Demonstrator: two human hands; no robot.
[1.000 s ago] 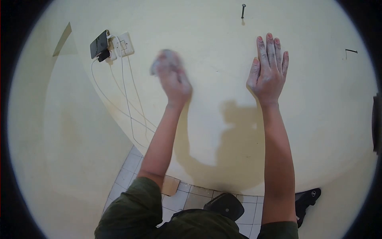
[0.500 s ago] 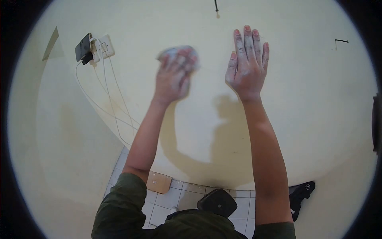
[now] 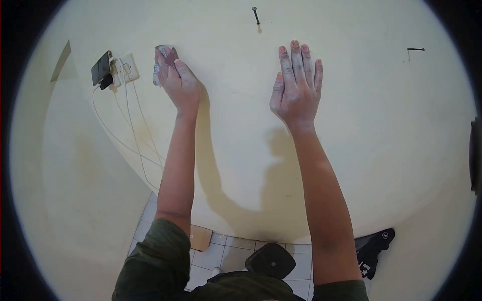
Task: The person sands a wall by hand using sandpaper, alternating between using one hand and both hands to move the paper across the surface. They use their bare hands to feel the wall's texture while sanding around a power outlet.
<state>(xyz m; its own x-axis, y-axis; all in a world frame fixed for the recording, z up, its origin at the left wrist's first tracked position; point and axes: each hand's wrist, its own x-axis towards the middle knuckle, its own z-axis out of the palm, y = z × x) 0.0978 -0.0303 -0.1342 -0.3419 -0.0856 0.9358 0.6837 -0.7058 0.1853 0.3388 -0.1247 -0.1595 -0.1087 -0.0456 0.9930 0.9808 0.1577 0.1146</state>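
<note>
My left hand (image 3: 183,89) grips a folded piece of sandpaper (image 3: 171,56) near the upper left of the wall (image 3: 241,135). Brown grit shows on a raised corner by the thumb, while pale printed backing sticks out past the fingers' outer side. My right hand (image 3: 298,93) rests flat against the wall to the right, fingers pointing up and holding nothing. Whitish dust coats its fingers. Left of the sandpaper is a white wall socket (image 3: 130,68) with a charger and white cables.
A phone (image 3: 101,69) sits by the socket. Two nails stick out of the wall, one (image 3: 256,16) above and one (image 3: 415,49) at right. Below are a tiled floor (image 3: 208,258), a cardboard box (image 3: 201,238), a black stool (image 3: 271,261) and dark cloth (image 3: 369,253).
My left hand has swept left with the sandpaper, toward the socket, and its grip has turned so the brown side shows. My right hand stays flat on the wall; the view has shifted slightly.
</note>
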